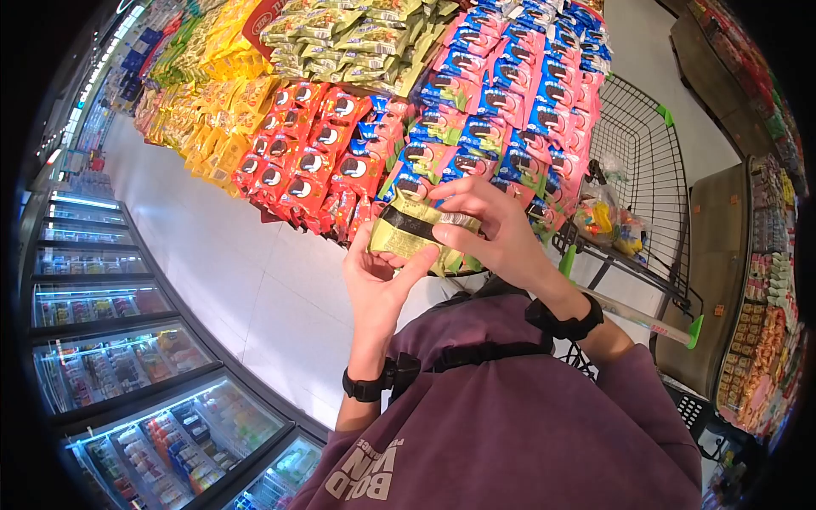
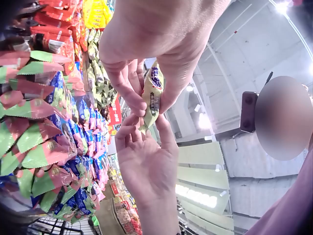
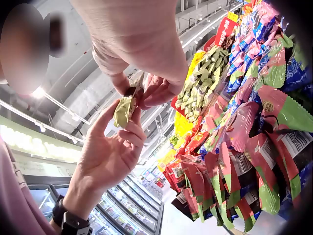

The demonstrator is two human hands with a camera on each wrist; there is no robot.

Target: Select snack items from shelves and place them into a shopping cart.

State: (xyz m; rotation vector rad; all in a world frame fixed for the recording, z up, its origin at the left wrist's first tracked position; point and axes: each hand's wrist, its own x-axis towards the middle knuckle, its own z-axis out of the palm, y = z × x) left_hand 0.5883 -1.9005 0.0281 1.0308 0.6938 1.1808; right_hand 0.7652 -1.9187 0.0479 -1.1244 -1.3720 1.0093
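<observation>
Both hands hold one small yellow-green snack packet in front of the person's chest, its back with a dark band and a barcode facing up. The left hand pinches its left and lower edge, thumb on the printed face. At the opposite side the right hand pinches it between thumb and fingers. In the left wrist view the packet is seen edge-on between the two hands. The right wrist view shows the packet gripped from both ends. Just beyond lie blue and pink cookie packets in a heaped display.
Red packets, yellow packets and green packets fill the display further left. A wire shopping cart with bagged goods stands at the right. Glass-topped freezers line the left, and stocked shelves the far right.
</observation>
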